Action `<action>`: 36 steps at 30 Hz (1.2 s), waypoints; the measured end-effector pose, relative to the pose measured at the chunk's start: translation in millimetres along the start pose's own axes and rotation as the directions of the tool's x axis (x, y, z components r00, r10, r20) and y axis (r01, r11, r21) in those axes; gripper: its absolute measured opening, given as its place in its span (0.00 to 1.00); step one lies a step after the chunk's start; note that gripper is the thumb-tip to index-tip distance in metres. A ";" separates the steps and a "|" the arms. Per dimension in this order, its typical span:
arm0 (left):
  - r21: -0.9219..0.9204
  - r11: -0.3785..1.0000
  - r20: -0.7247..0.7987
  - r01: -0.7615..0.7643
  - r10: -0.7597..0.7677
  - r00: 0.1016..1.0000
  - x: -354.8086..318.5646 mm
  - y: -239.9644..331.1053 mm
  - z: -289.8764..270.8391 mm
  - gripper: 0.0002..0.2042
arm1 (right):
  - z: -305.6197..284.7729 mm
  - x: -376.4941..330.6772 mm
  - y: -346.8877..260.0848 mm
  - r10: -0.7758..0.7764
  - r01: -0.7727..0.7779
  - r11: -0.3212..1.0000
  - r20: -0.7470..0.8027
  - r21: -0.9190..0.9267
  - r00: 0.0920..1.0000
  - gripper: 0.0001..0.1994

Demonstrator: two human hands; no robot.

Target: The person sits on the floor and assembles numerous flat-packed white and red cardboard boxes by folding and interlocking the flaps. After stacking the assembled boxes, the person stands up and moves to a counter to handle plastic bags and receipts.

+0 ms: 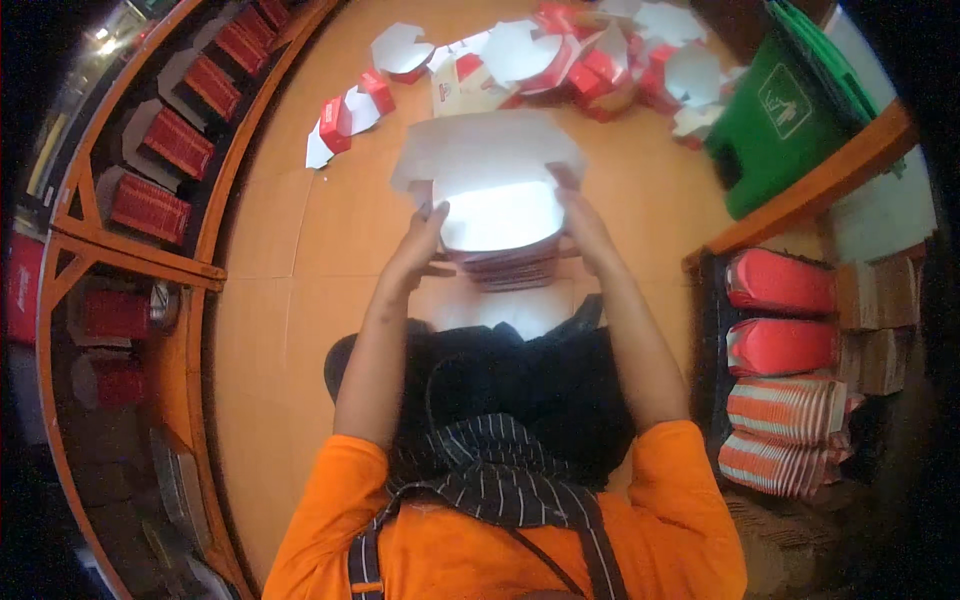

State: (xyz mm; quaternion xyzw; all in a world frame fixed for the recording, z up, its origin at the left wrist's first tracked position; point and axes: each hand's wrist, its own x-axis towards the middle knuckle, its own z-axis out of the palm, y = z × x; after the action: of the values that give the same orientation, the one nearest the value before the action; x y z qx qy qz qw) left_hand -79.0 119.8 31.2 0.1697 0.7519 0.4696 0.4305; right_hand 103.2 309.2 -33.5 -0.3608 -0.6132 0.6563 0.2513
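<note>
A stack of nested paper food boxes (502, 220) is held between my two hands in front of my knees. White insides face up, and the layered red edges show along its near side. A wide white flap, blurred by motion, spreads at the far side. My left hand (420, 245) is closed on the stack's left side, thumb by the top rim. On the opposite side my right hand (587, 228) grips it, its fingers partly hidden behind the boxes. Just beyond lie several loose red and white paper boxes (520, 55) on the tiled floor (280, 230).
Orange-framed shelving (130, 255) along the left holds rows of red box stacks (150, 209). At the far right stands a green bin (775, 115). Below it, a right-hand shelf carries red stacks (782, 281), orange-and-white striped stacks (785, 410) and brown cartons (880, 295).
</note>
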 end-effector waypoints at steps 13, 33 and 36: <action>-0.114 0.993 0.033 0.019 -0.015 0.999 -0.2 -32.6 -17.2 0.26 | -128.1 240.0 11.5 -0.309 0.122 0.833 -0.272 -0.540 0.911 0.15; -0.270 0.893 -0.449 -0.360 0.214 0.868 -73.0 -97.7 -21.6 0.12 | -149.3 262.5 -134.3 -0.807 0.523 0.550 -0.253 -0.651 0.533 0.20; -0.127 0.752 -0.508 -0.647 0.510 0.694 -90.3 -86.4 -18.7 0.14 | -70.1 71.1 -165.4 -0.700 0.470 0.540 -0.063 -0.698 0.711 0.18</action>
State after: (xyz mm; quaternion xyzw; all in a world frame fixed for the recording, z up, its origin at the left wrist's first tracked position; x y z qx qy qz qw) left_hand -29.6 6.4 5.1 0.2223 0.6561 0.7148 0.0958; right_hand 95.7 427.9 118.7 -0.2989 -0.8297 0.2105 0.4217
